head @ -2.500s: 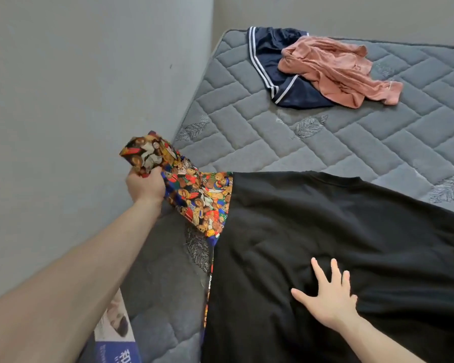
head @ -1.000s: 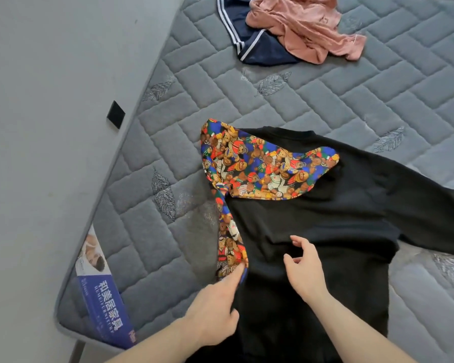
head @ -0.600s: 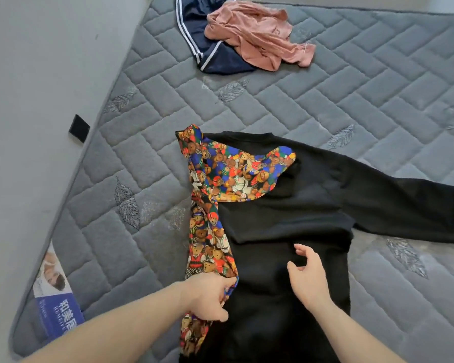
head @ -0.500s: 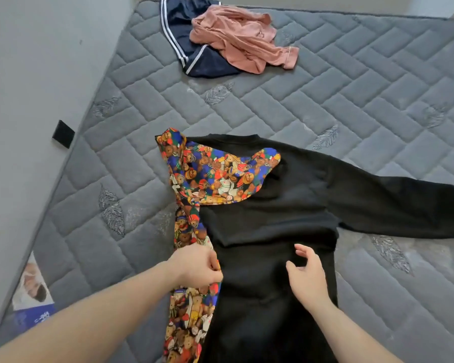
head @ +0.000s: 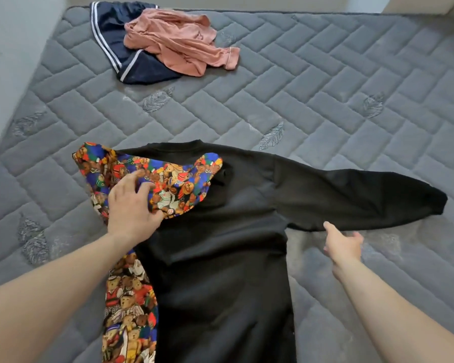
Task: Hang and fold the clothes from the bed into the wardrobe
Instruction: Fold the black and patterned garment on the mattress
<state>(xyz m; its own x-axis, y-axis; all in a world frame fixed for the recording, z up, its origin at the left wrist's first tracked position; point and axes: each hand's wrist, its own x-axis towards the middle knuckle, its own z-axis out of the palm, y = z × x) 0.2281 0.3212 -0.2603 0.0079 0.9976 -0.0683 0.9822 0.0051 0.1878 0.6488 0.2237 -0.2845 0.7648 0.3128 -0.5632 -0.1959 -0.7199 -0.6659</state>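
A black sweatshirt [head: 220,258] with a colourful bear-print left side lies spread flat on the grey quilted mattress [head: 325,100]. Its bear-print sleeve [head: 178,184] is folded across the chest. My left hand [head: 131,205] rests flat on that folded sleeve, fingers spread. The black sleeve [head: 351,197] stretches out to the right. My right hand [head: 342,244] hovers with relaxed fingers just below this sleeve, near the armpit, and holds nothing.
A crumpled pink top [head: 178,40] lies over navy shorts with white stripes [head: 116,43] at the far left of the mattress. A grey wall [head: 8,35] runs along the left side. The wardrobe is out of view.
My left hand let go of the bear-print side edge and moved up onto the folded sleeve. My right hand moved from the sweatshirt's body out right, under the black sleeve.
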